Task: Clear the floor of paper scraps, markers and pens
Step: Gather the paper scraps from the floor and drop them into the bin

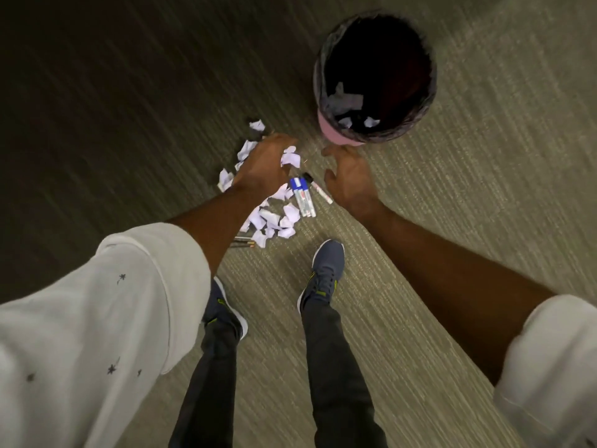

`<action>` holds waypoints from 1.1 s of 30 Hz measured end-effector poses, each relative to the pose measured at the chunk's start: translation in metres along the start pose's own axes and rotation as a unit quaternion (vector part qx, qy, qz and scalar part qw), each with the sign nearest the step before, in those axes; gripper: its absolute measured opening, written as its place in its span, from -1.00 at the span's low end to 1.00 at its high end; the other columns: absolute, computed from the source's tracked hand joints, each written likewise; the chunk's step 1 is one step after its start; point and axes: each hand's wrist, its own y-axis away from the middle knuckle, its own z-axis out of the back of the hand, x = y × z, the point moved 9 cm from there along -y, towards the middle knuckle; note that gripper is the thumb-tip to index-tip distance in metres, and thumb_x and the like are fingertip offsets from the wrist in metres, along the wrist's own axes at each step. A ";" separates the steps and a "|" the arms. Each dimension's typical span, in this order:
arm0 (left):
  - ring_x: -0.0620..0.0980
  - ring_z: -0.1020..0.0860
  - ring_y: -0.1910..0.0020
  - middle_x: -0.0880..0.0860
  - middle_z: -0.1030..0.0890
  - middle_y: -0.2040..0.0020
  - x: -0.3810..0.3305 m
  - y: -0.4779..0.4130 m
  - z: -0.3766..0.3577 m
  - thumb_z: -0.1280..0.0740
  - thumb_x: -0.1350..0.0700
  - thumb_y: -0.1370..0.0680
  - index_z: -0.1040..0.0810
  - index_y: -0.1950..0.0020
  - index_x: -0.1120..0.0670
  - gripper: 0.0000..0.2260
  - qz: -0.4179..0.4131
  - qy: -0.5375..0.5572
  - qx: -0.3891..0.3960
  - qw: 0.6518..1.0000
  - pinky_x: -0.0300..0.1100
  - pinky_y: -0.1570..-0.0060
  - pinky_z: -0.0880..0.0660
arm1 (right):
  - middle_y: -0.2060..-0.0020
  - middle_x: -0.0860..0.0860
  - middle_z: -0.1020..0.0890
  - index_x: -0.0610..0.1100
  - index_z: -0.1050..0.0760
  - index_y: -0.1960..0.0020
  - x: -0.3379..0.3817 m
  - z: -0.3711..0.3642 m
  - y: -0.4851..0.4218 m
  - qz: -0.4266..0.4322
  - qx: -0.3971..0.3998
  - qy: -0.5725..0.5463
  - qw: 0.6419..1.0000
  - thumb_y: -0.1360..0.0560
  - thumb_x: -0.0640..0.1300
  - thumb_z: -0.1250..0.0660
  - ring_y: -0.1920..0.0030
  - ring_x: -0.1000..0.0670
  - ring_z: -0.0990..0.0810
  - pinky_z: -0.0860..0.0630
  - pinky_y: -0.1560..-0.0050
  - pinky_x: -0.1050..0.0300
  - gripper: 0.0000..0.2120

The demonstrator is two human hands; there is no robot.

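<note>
White crumpled paper scraps (273, 221) lie in a loose heap on the carpet in front of my feet. My left hand (263, 166) hovers over the heap's far end, fingers curled around a paper scrap (289, 156) at its fingertips. Two blue-capped markers (303, 197) and a thinner black-capped marker (318, 188) lie side by side just right of the heap. Some thin dark pens (242, 242) lie at the heap's near edge, partly under my left forearm. My right hand (350, 179) is open and empty, fingers spread, right of the markers and just short of the bin.
A round bin (326, 127) with a dark liner and pink wall stands on the carpet beyond my right hand, with a few scraps inside. My two dark shoes (324, 276) stand close behind the heap. Grey-green striped carpet lies all round.
</note>
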 end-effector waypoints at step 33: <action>0.37 0.30 -0.56 0.14 0.35 -0.60 0.305 0.039 -0.254 -0.46 -0.29 -0.39 0.07 -0.61 -0.20 -0.03 0.118 -0.156 0.170 0.966 0.50 -0.39 -0.14 | -0.63 -0.13 0.10 0.05 0.19 -0.63 -0.078 -0.418 -0.020 0.116 0.212 0.351 0.905 -0.65 -0.26 -0.09 -0.58 -0.43 0.09 -0.51 -0.21 -0.40 -0.31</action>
